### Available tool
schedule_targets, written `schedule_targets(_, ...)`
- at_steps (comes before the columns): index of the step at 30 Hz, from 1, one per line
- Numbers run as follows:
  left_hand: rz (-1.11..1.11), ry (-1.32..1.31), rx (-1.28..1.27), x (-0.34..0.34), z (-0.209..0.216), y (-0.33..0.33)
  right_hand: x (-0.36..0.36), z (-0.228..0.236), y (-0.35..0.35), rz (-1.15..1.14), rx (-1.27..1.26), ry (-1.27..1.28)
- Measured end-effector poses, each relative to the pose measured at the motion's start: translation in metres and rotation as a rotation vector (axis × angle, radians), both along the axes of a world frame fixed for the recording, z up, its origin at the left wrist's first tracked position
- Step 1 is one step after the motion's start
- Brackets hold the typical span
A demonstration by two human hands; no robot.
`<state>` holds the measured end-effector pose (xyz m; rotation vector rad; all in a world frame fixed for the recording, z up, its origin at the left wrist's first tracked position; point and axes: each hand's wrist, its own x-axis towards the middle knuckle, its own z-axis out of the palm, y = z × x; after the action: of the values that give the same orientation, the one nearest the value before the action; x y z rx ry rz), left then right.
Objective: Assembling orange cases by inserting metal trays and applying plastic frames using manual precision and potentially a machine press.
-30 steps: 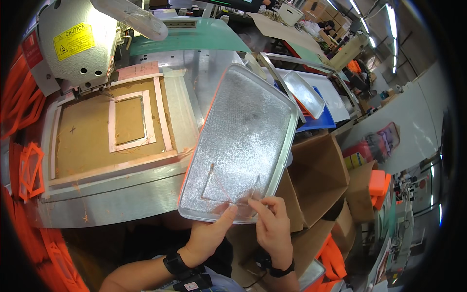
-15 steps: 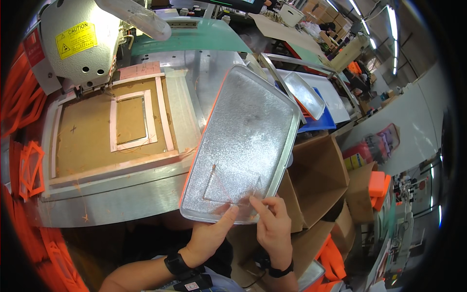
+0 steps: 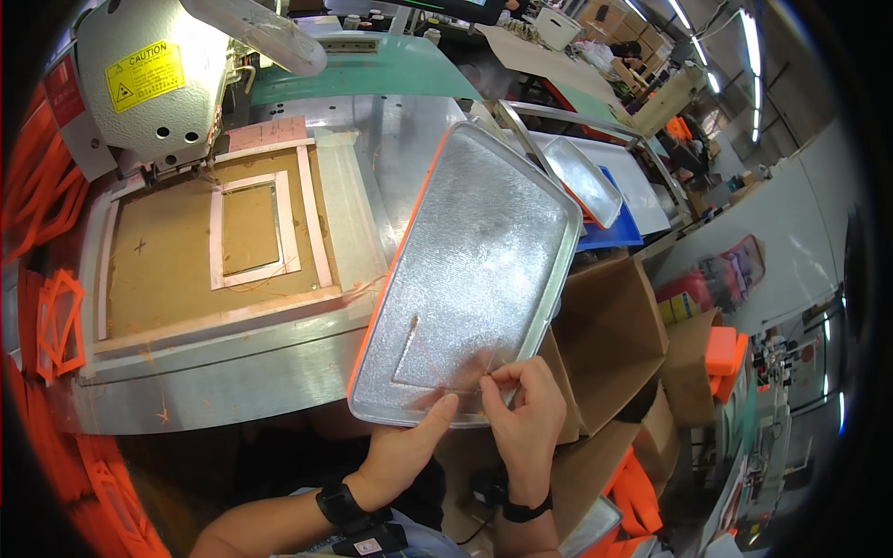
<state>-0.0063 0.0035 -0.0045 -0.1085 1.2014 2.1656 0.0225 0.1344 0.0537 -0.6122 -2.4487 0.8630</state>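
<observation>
A silver, foil-like panel (image 3: 474, 251) with rounded corners and an orange edge is held tilted in front of me. My left hand (image 3: 409, 451) grips its near edge, thumb on the silver face and fingers hidden underneath. Over the panel's near right part, my right hand (image 3: 526, 409) pinches thumb and forefinger together; what is between the tips is too fine to make out. A stitched angular line (image 3: 402, 358) runs across the silver face close to both hands.
At the left, a sewing machine head (image 3: 153, 84) stands over a brown framed template (image 3: 158, 260) on a metal table. Open cardboard boxes (image 3: 609, 335) lie to the right. Orange strips (image 3: 42, 186) pile up at far left. A smaller silver panel (image 3: 581, 177) rests near a blue tray (image 3: 619, 223).
My right hand has gone from an extended forefinger on the panel to a pinch slightly above its surface. The panel has shifted a little to the right; my left hand keeps its grip.
</observation>
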Motion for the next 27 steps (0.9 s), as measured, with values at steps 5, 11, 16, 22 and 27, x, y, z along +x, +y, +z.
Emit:
schedule_targets(5,0.074,0.007,0.025,0.001,-0.002,0.004,0.001,-0.008,0.006,-0.051,-0.118,-0.013)
schedule_targets(11,-0.003,0.007,-0.021,0.0,-0.004,0.001,0.0,-0.014,0.008,0.022,-0.079,0.033)
schedule_targets(16,0.038,0.03,0.012,0.001,-0.002,0.002,0.004,-0.008,0.006,-0.071,-0.219,0.01)
schedule_targets(22,0.05,0.011,0.024,0.001,-0.004,0.002,-0.003,-0.019,0.011,-0.003,-0.037,0.145)
schedule_targets(27,-0.018,-0.045,0.067,-0.003,0.003,-0.001,0.001,-0.003,0.005,-0.049,0.028,0.044)
